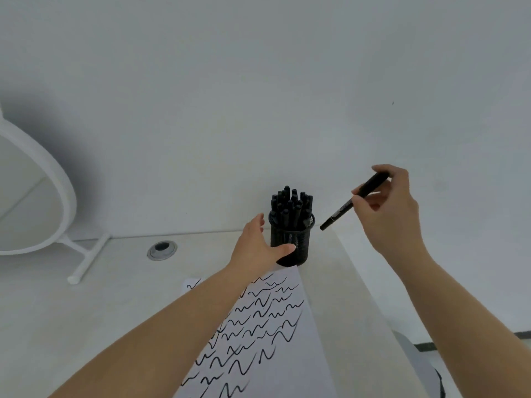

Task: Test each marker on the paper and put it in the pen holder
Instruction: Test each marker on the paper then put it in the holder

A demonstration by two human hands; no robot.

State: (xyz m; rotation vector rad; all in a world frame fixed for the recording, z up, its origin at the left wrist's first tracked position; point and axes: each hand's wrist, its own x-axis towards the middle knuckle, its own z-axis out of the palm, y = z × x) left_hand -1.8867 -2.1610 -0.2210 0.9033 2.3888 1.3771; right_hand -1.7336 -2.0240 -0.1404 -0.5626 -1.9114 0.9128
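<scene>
A black mesh pen holder (298,242) stands at the far edge of the table, filled with several black markers (291,205). My left hand (255,245) grips the holder from its left side, thumb across the front. To the right of the holder, and above it, my right hand (388,208) pinches a black marker (355,201). That marker slants down to the left, and its lower end hangs just right of the holder's rim. A white paper (275,328) covered with several black wavy test lines lies in front of the holder, partly under my left forearm.
A round white mirror on a stand (31,196) sits at the far left. A metal cable grommet (161,249) is set into the table left of the holder. A pale wall rises right behind the table. The table's right edge runs diagonally near my right forearm.
</scene>
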